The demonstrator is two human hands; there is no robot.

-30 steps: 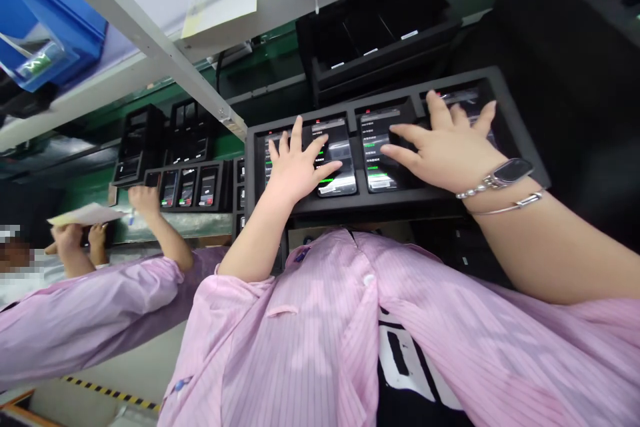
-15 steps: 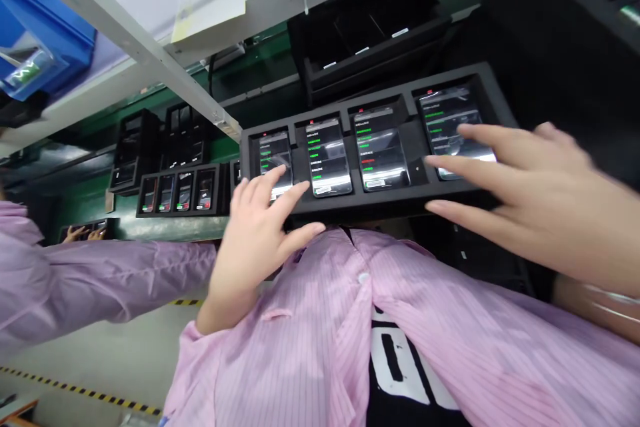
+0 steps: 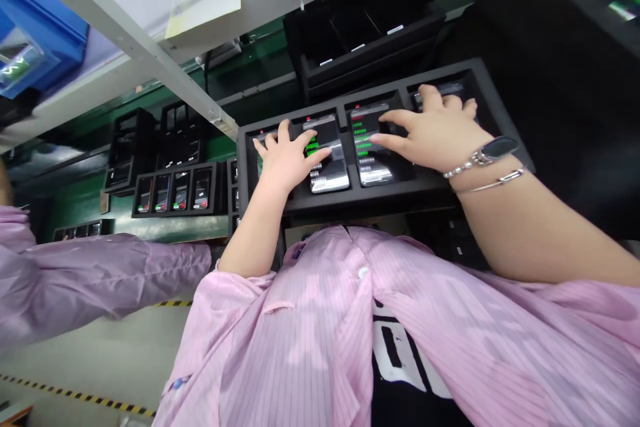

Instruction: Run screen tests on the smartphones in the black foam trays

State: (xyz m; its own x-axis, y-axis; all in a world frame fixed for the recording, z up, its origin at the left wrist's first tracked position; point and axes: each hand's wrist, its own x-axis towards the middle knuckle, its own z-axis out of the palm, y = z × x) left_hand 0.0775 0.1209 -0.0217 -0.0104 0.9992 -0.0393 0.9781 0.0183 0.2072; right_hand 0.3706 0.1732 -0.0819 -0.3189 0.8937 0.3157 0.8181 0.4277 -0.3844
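Observation:
In front of me is a black tray (image 3: 300, 203) whose compartments hold several lit smartphones with rows of green and white text. My left hand (image 3: 284, 159) is spread over the leftmost phone (image 3: 261, 163), partly covering it, its thumb and index finger reaching over the second phone (image 3: 327, 170). Over the right half hovers or rests my right hand (image 3: 437, 133), fingers apart. Its thumb and a finger are over the third phone (image 3: 373, 160); its other fingers cover most of the rightmost phone (image 3: 453, 88). Whether the fingertips touch the screens I cannot tell. Both hands hold nothing.
Behind the tray stands a black box (image 3: 360, 53) with white labels. Smaller phone trays (image 3: 175, 212) line the green bench to the left. A white metal post (image 3: 145, 47) slants down near the tray's left corner. A co-worker's sleeve (image 3: 115, 273) is at left.
My right hand has moved left and farther over the tray, now covering the rightmost phone. My left hand has shifted up and right. A red text line on the third phone no longer shows.

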